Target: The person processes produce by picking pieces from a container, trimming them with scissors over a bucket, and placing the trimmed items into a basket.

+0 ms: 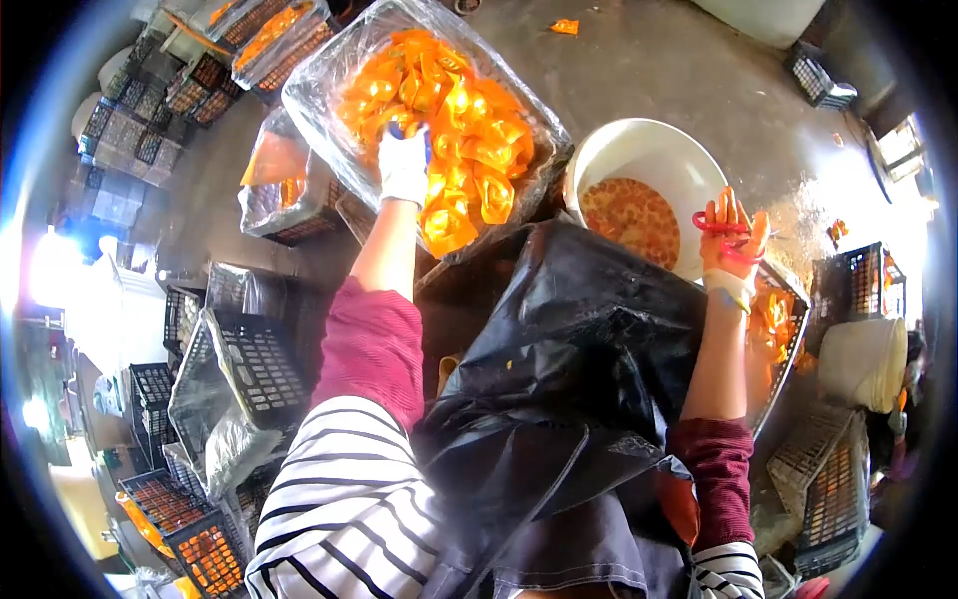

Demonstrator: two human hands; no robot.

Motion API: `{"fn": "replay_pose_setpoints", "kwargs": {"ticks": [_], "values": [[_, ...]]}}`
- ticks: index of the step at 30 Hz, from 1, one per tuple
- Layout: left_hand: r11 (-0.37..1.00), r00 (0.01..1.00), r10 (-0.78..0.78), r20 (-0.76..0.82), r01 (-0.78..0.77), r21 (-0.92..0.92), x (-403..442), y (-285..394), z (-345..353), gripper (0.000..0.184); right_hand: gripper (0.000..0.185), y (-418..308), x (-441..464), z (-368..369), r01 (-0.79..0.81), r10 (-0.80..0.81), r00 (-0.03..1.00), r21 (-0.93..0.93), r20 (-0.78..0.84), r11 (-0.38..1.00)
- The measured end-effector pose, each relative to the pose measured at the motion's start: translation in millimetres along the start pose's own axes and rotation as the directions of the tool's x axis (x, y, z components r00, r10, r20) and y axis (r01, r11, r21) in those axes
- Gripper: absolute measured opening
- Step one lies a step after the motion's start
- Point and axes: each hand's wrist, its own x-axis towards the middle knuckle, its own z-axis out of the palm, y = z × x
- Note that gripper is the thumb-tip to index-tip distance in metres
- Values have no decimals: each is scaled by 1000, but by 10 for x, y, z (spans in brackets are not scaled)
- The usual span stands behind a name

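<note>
My left hand [404, 168], in a white glove with blue at the fingers, reaches onto a heap of shiny orange plastic pouches [464, 125]. Its fingertips are down among the pouches, so whether they grip one is hidden. The heap lies in a crate lined with clear plastic [514, 75]. Scissors with red handles [720, 222] are in my right hand [736, 238], which is palm up with fingers through the loops. Just left of that hand stands a white bucket [649, 135] with an orange-red, chunky mass [631, 222] in its lower part.
A black apron [589, 329] covers my lap. More orange pouches [773, 314] lie in a crate beyond my right wrist. Stacked black crates [249, 364] stand at left, others [833, 489] at lower right. One orange scrap [565, 27] lies on the floor.
</note>
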Motion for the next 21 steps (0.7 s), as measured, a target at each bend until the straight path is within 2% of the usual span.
{"fn": "replay_pose_setpoints", "kwargs": {"ticks": [3,7,8,10,11,14,15,16,18,19,20,21], "values": [[882,967,173,188,-237,408,-199,242,-1,61,63,103,-41,179,-65,68,997,-79,39,995],[850,984,54,169,-134,510,-34,7,288,56,57,126,-173,230,-68,93,987,-193,129,979],[827,982,122,145,-181,533,-12,-51,290,52,56,114,-215,241,-59,92,986,-224,139,973],[778,911,241,336,-388,495,88,-99,168,44,51,70,-166,200,-107,136,983,-214,126,971],[770,896,217,387,-401,496,104,-116,145,35,51,58,-156,178,-106,141,978,-220,152,970],[749,852,206,481,-454,482,-99,87,42,33,45,109,-244,232,-74,132,959,-228,252,971],[728,846,238,476,-480,490,-72,-55,123,32,43,124,-270,264,-57,124,949,-229,291,972],[704,858,185,480,-456,544,-169,21,129,36,42,138,-220,256,-88,156,954,-261,255,961],[835,903,230,364,-375,403,-156,-188,202,33,40,175,-107,235,-140,205,962,-317,182,938],[968,953,16,301,-90,233,-108,-191,189,31,37,203,-124,221,-121,192,957,-305,216,945],[977,934,-210,288,208,38,-45,-183,179,29,37,184,-137,211,-111,199,952,-343,233,933],[964,952,-196,233,231,-132,-64,-25,99,23,36,177,-200,247,-104,208,947,-379,246,920]]}}
